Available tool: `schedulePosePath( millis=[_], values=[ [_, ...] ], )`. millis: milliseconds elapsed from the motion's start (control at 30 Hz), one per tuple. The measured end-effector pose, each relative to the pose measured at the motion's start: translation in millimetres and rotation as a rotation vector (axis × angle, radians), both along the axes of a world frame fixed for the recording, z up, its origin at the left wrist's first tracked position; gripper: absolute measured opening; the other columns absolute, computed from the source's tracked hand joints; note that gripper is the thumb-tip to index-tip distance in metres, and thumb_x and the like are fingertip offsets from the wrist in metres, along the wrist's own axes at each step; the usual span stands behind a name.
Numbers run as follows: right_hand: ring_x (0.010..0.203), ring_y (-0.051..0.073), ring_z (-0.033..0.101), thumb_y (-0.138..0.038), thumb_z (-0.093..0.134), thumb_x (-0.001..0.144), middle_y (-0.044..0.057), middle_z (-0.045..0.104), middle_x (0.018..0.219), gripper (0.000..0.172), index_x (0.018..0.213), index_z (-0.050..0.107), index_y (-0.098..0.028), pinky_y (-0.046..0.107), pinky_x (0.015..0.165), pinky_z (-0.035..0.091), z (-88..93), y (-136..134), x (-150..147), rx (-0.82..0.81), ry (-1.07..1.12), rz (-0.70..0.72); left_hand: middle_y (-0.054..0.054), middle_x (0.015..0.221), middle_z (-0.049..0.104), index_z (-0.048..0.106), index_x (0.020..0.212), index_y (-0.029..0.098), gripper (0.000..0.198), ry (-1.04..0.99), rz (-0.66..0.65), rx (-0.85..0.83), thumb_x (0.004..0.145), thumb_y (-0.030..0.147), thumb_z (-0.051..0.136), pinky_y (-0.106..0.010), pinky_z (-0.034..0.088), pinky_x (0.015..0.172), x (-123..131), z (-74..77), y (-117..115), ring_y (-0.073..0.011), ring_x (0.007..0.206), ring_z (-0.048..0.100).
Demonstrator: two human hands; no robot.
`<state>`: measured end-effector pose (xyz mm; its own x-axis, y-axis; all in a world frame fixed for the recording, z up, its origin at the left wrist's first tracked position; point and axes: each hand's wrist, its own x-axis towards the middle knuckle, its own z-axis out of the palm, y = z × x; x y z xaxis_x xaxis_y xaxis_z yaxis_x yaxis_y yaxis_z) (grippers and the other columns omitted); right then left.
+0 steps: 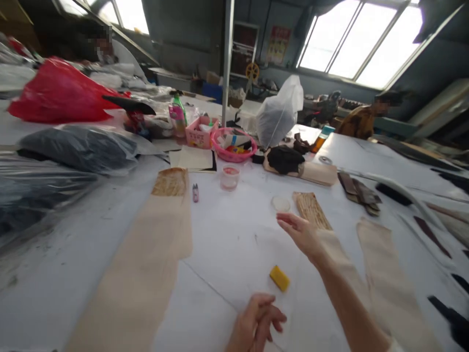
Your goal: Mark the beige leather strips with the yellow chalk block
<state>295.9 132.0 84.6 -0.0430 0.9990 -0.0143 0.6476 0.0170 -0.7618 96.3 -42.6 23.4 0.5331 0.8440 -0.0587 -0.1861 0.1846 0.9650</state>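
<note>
My right hand (300, 233) is stretched out over the white table (227, 244), fingers apart and pointing left, holding nothing. It hovers just below a small round clear lid (280, 203) and beside a tan patterned strip (311, 210). My left hand (258, 322) hangs low near the bottom edge, fingers loosely curled with nothing visible in them. A small yellow block (279, 277) lies on the table between the two hands. A clear plastic cup (229, 177) with pinkish content stands farther back.
A long beige sheet (146, 264) lies at left, more beige strips (381, 264) at right. Pink baskets (234, 145), a white bag (278, 115), a red bag (58, 93) and dark plastic-wrapped bundles (73, 146) crowd the back and left. A person (366, 117) sits far right, another far left.
</note>
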Motion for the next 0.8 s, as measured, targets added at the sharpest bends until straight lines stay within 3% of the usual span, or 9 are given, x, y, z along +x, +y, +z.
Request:
schedulePosePath(
  millis=[133, 267, 533, 700, 800],
  values=[
    [0.094, 0.021, 0.070, -0.050, 0.058, 0.090, 0.007, 0.075, 0.099, 0.038, 0.111, 0.069, -0.019, 0.033, 0.084, 0.056, 18.0, -100.1, -21.1, -0.134, 0.233, 0.041, -0.015, 0.116, 0.065, 0.025, 0.144, 0.023, 0.043, -0.176, 0.140, 0.217, 0.104, 0.035, 0.033, -0.030, 0.053, 0.074, 2.3, 10.3, -6.0, -0.0195, 0.095, 0.065],
    [0.089, 0.019, 0.069, -0.046, 0.058, 0.092, 0.004, 0.074, 0.094, 0.031, 0.105, 0.071, -0.021, 0.029, 0.079, 0.054, 25.9, -159.5, -29.6, -0.190, 0.322, 0.016, -0.014, 0.120, 0.063, 0.024, 0.147, 0.026, 0.044, -0.144, 0.121, 0.225, 0.104, 0.030, 0.034, -0.031, 0.053, 0.077, -2.3, 26.2, -14.4, -0.0191, 0.098, 0.064],
    [0.071, 0.015, 0.060, -0.039, 0.061, 0.091, 0.001, 0.068, 0.084, 0.022, 0.098, 0.071, -0.021, 0.023, 0.064, 0.051, 31.8, -195.6, -52.7, -0.191, 0.388, 0.079, -0.010, 0.108, 0.064, 0.025, 0.148, 0.023, 0.048, -0.158, 0.070, 0.199, 0.103, 0.029, 0.039, -0.029, 0.053, 0.077, -5.7, 29.9, -29.3, -0.0148, 0.086, 0.061],
    [0.048, 0.009, 0.049, -0.044, 0.066, 0.086, -0.002, 0.062, 0.067, 0.026, 0.091, 0.069, -0.019, 0.019, 0.042, 0.041, 30.2, -204.8, -69.9, -0.275, 0.600, -0.029, -0.014, 0.117, 0.059, 0.025, 0.151, 0.021, 0.055, -0.271, 0.030, 0.085, 0.101, 0.032, 0.044, -0.029, 0.055, 0.074, -5.6, 30.5, -35.1, -0.0131, 0.081, 0.059],
    [0.042, 0.007, 0.043, -0.049, 0.070, 0.081, -0.005, 0.057, 0.056, 0.032, 0.075, 0.063, -0.018, 0.018, 0.037, 0.035, 26.1, -209.3, -75.5, -0.306, 0.673, -0.128, -0.015, 0.122, 0.058, 0.022, 0.153, 0.022, 0.058, -0.225, 0.014, 0.130, 0.100, 0.029, 0.044, -0.028, 0.054, 0.073, -5.6, 26.9, -39.0, -0.0145, 0.084, 0.061]
  ],
)
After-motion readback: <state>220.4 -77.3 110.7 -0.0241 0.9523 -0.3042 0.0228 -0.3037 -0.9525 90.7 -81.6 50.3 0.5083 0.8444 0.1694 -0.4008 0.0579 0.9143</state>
